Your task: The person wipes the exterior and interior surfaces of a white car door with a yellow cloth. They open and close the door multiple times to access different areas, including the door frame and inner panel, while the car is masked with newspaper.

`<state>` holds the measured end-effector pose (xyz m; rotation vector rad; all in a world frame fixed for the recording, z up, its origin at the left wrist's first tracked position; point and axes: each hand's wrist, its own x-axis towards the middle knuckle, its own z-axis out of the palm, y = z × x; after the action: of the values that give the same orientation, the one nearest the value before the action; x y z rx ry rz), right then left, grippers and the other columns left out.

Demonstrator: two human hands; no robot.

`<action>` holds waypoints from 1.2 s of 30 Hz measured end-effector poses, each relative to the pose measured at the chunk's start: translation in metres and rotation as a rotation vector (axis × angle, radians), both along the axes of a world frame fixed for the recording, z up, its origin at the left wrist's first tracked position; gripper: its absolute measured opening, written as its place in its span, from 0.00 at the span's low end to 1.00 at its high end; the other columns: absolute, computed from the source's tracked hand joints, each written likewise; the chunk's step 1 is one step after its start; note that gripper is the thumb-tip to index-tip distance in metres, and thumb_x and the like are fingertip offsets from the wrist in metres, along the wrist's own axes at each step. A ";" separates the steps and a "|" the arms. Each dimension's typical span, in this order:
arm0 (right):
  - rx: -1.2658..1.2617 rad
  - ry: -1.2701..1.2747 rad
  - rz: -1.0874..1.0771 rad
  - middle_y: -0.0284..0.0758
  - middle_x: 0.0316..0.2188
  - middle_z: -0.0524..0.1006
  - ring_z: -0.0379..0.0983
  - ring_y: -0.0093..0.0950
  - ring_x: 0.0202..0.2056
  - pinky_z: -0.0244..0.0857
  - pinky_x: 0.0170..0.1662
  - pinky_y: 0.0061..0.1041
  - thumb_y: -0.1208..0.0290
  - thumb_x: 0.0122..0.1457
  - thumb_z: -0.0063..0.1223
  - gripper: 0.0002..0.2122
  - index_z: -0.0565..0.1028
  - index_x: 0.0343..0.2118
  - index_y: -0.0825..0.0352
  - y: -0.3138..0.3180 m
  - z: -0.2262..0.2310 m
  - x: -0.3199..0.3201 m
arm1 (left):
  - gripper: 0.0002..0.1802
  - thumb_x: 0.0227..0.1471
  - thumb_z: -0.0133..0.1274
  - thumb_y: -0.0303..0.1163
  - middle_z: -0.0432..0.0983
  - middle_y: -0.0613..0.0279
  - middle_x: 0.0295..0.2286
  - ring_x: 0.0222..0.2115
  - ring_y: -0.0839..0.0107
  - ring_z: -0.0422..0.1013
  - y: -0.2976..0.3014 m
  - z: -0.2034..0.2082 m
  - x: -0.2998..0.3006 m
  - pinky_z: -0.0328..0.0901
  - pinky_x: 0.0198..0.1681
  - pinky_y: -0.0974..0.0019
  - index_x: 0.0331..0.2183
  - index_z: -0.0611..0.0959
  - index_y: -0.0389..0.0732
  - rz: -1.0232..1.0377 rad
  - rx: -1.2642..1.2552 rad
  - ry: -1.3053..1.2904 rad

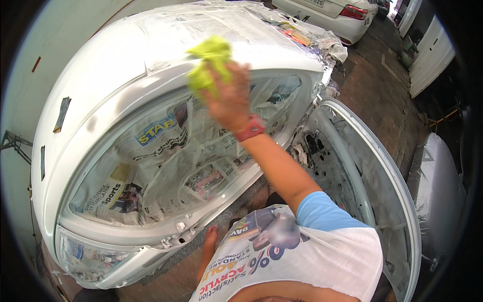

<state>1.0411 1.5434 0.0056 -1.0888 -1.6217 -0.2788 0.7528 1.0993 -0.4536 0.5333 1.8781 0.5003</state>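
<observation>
My right hand (229, 100), with a red band on its wrist, is stretched out to the car and blurred by motion. It holds a bunched yellow-green cloth (211, 58) against the white roof edge (176, 78), above the side opening. Sheets of newspaper (156, 131) and clear film cover that opening from within. Low beside my shirt, my left hand (212, 234) hangs near the car's sill, apart from the cloth. Its fingers are too small to make out.
An open car door (397, 196) with a pale frame stands to my right. Masking with paper and film (322, 45) covers the car's front. Dark tape strips (62, 115) stick to the roof. Another white car (327, 17) is parked beyond, and a silver-covered panel (437, 186) stands far right.
</observation>
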 end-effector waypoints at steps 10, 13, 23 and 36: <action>-0.252 -0.218 -0.502 0.50 0.42 0.81 0.75 0.53 0.45 0.65 0.53 0.53 0.67 0.70 0.46 0.14 0.79 0.47 0.71 0.201 -0.217 0.371 | 0.24 0.66 0.47 0.46 0.83 0.38 0.37 0.39 0.49 0.80 -0.021 0.032 0.042 0.72 0.47 0.46 0.39 0.88 0.35 -0.716 0.158 0.196; -0.835 0.270 -0.498 0.62 0.52 0.78 0.76 0.62 0.52 0.66 0.59 0.54 0.43 0.73 0.45 0.34 0.72 0.60 0.78 0.242 -0.219 0.435 | 0.23 0.66 0.48 0.46 0.84 0.39 0.43 0.47 0.43 0.80 -0.008 0.039 0.068 0.72 0.53 0.44 0.44 0.88 0.38 -0.426 -0.174 0.130; -0.243 0.213 0.167 0.52 0.62 0.72 0.67 0.51 0.64 0.59 0.68 0.49 0.66 0.72 0.54 0.19 0.72 0.60 0.73 0.048 -0.067 0.145 | 0.25 0.67 0.53 0.48 0.82 0.46 0.51 0.53 0.45 0.77 0.095 0.118 0.116 0.70 0.59 0.49 0.56 0.84 0.41 -0.324 0.207 0.299; 0.090 -0.158 0.844 0.47 0.55 0.78 0.75 0.48 0.55 0.69 0.59 0.45 0.77 0.63 0.60 0.13 0.73 0.49 0.70 -0.080 0.121 -0.193 | 0.16 0.62 0.65 0.38 0.86 0.55 0.42 0.45 0.56 0.81 0.163 0.635 -0.153 0.73 0.50 0.57 0.49 0.88 0.43 0.136 1.277 1.716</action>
<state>0.8481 1.4633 0.1266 -0.2510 -2.0355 0.1282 0.5995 1.2622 0.1817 2.1803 2.9154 1.7148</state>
